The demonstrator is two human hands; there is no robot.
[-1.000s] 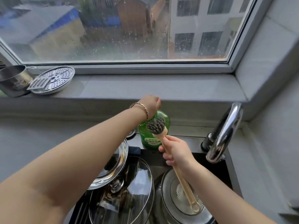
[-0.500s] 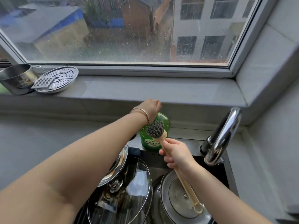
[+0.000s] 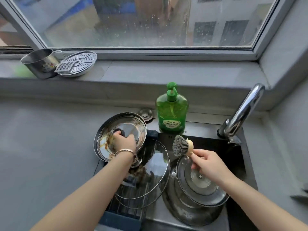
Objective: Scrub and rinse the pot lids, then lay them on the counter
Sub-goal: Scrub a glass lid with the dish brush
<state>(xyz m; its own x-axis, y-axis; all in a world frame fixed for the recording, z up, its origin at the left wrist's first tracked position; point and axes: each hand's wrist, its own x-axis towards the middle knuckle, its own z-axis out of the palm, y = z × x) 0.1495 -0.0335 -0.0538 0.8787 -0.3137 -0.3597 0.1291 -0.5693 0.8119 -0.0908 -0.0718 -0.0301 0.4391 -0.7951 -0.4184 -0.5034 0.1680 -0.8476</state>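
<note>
Both hands are busy at the sink [image 3: 216, 142]: I have my left hand [image 3: 124, 143] curled round the black knob [image 3: 119, 131] of a stained lid [image 3: 133, 121], gripping it from above, with a thin bracelet [image 3: 126, 150] on that wrist. This stained lid, glass with a steel rim and brown streaks along its left side, sits tilted at the sink's back left corner, its rim reaching out over the grey desk [image 3: 41, 147]. My right hand [image 3: 208, 162] pinches the pale wooden handle of a brush [image 3: 180, 145] just below its head, bristles pointing left and raised clear of the lids. Directly under that hand a steel lid [image 3: 200, 185] lies hollow side up with a little foam in its middle, resting on a larger steel piece [image 3: 183, 210] that I cannot identify. Between the two hands a big glass lid [image 3: 155, 172] leans in the left half of the sink, overlapping the stained lid's lower edge and lying over a dark rack [image 3: 125, 210]. A green soap bottle [image 3: 171, 114] stands upright on the ledge behind the sink, a small metal disc [image 3: 145, 114] just to its left, and the chrome tap [image 3: 243, 110] rises at the right. On the windowsill far left, a steel mug [image 3: 40, 63] touches a perforated steamer plate [image 3: 77, 63].
</note>
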